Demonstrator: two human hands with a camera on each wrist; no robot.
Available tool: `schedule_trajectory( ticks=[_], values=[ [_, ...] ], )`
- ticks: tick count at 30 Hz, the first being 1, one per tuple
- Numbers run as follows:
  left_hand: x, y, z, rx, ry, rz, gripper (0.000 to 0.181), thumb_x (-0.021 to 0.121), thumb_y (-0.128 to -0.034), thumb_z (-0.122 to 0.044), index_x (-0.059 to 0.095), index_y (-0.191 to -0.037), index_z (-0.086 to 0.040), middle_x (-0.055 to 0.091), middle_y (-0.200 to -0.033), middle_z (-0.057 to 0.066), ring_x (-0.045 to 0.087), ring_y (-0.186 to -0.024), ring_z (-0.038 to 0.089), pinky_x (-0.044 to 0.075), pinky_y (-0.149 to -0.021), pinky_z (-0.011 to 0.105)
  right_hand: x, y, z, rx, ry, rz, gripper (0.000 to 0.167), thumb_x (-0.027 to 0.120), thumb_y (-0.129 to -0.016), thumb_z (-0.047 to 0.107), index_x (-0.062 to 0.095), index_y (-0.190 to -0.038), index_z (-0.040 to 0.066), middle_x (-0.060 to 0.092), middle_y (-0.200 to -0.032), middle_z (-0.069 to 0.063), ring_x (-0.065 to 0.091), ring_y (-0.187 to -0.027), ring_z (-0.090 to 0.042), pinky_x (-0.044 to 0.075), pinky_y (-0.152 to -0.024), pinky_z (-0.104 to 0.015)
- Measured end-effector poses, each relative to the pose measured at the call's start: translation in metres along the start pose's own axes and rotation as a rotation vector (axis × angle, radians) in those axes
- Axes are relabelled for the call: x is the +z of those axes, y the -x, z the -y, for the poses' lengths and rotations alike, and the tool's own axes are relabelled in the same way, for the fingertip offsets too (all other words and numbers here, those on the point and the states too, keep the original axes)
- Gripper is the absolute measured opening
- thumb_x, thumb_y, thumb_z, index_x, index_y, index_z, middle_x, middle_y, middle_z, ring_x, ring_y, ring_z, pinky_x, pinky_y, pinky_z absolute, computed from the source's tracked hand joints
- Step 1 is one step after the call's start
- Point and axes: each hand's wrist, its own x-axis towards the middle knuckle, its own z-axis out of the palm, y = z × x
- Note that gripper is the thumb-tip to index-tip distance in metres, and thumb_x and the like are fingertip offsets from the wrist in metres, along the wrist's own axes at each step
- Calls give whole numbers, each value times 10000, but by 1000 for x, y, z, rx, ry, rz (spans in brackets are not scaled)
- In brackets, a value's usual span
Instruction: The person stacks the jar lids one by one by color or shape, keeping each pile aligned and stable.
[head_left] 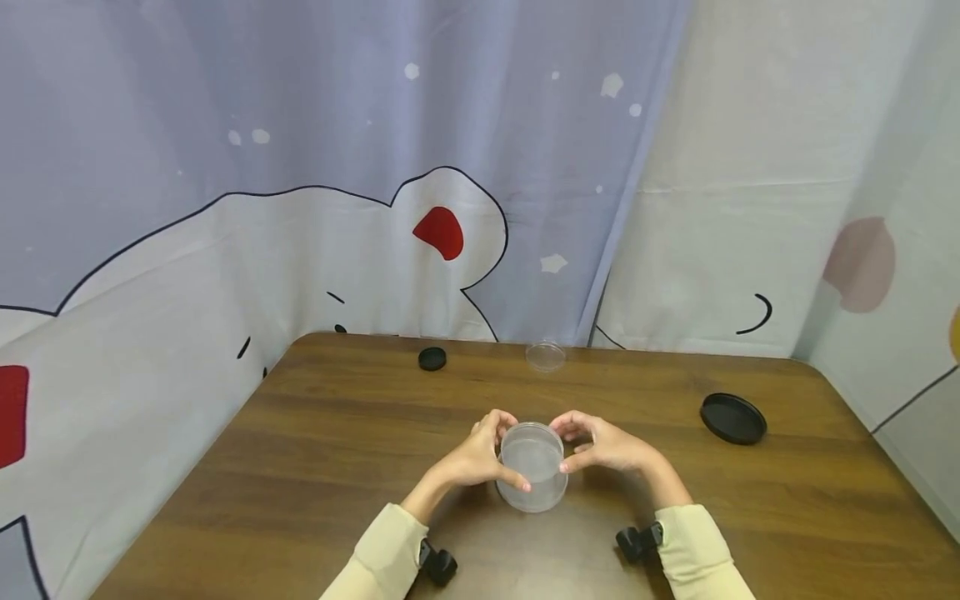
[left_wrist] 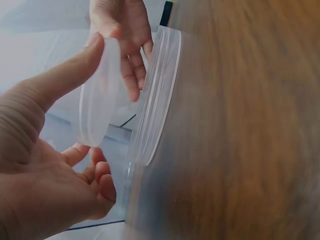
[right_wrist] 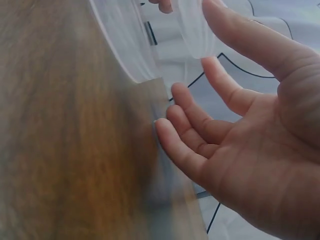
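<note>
Both hands hold a clear round plastic dish (head_left: 532, 450) above the wooden table. A second clear round dish (left_wrist: 157, 100), a little wider, stands on the tabletop directly below, with a gap between the two. My left hand (head_left: 476, 457) pinches the upper dish from the left, thumb on the near rim and a fingertip on the far side. On the opposite side my right hand (head_left: 609, 446) pinches the same dish between thumb and index finger. The right hand's other fingers are loosely bent, free of the dish in the right wrist view.
At the table's (head_left: 337, 467) far edge lie a small black round lid (head_left: 432, 359) and a thin transparent disc (head_left: 545, 357). A larger black round lid (head_left: 733, 418) lies on the right. Printed curtains (head_left: 330, 258) hang behind the table.
</note>
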Motion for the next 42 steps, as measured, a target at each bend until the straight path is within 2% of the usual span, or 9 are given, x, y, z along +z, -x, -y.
schedule_trajectory(
  ticks=[4, 9, 14, 20, 34, 42],
  values=[
    [3, 0, 0, -14, -47, 28, 797, 929, -598, -161, 429, -1212, -70, 481, -1079, 115, 407, -1030, 224, 376, -835, 355, 2, 1, 0, 30, 33, 37, 604, 803, -788, 166, 494, -1256, -60, 536, -1262, -237, 485, -1146, -297, 444, -980, -479],
    [5, 2, 1, -55, -79, 64, 778, 928, -602, -188, 421, -1186, -104, 442, -1090, 113, 397, -1035, 233, 371, -838, 369, 5, 2, 0, 55, 52, 44, 588, 804, -783, 167, 512, -1248, -43, 528, -1277, -223, 434, -1195, -354, 411, -996, -533],
    [7, 2, 3, -68, -99, 87, 761, 922, -613, -180, 418, -1178, -101, 415, -1069, 102, 367, -1010, 222, 343, -828, 342, 7, 2, -2, 87, 83, 36, 572, 815, -763, 165, 537, -1231, -13, 513, -1282, -195, 396, -1210, -339, 388, -993, -484],
    [10, 2, 3, -63, -119, 89, 769, 928, -603, -185, 424, -1178, -93, 405, -1073, 95, 352, -1025, 225, 340, -849, 349, 8, 3, -3, 91, 125, 30, 571, 829, -743, 168, 548, -1211, 0, 493, -1262, -194, 393, -1180, -318, 385, -988, -459],
    [8, 4, 5, -57, -178, 76, 793, 946, -579, -229, 452, -1180, -75, 434, -1074, 89, 373, -1033, 222, 375, -894, 377, 10, -1, -3, 86, 152, 36, 595, 839, -738, 175, 537, -1227, 16, 499, -1271, -174, 392, -1186, -315, 389, -1007, -546],
    [8, 5, 4, -62, -197, 74, 804, 942, -587, -232, 453, -1203, -66, 440, -1096, 100, 383, -1048, 229, 383, -904, 386, 9, -1, -4, 79, 174, 39, 600, 840, -749, 207, 539, -1233, 20, 510, -1277, -174, 408, -1185, -320, 395, -995, -500]
  ],
)
